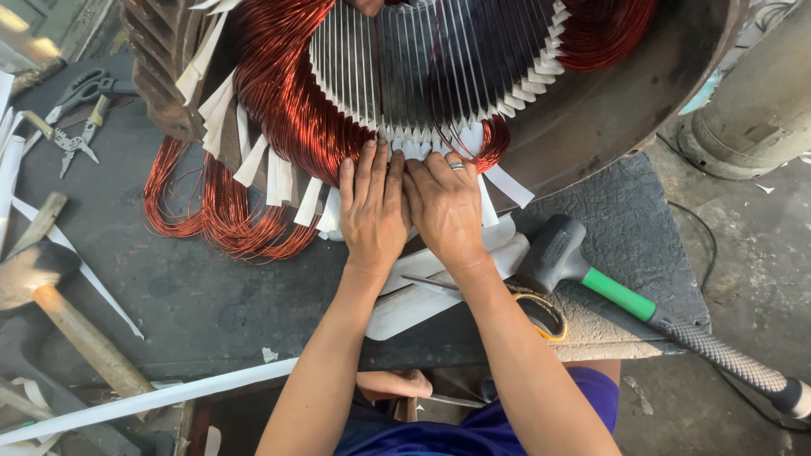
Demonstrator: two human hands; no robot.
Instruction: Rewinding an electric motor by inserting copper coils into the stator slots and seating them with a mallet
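Observation:
A large motor stator (591,110) lies on its side on the dark workbench (211,295). Its slots hold red copper wire coils (287,101) with white insulation paper strips (279,177) sticking out. My left hand (372,211) and my right hand (448,207) lie side by side, palms down, fingers pressed on the coil and paper at the stator's lower rim. A ring sits on a right finger. Neither hand grips a tool. Loose copper loops (220,219) hang out onto the bench at the left.
A black rubber mallet with a green and grey handle (642,304) lies at my right. A wooden-handled hammer (59,304) lies at the left. Scissors and pliers (76,110) sit far left. A tape roll (541,317) and long white paper strips (152,401) lie near the front edge.

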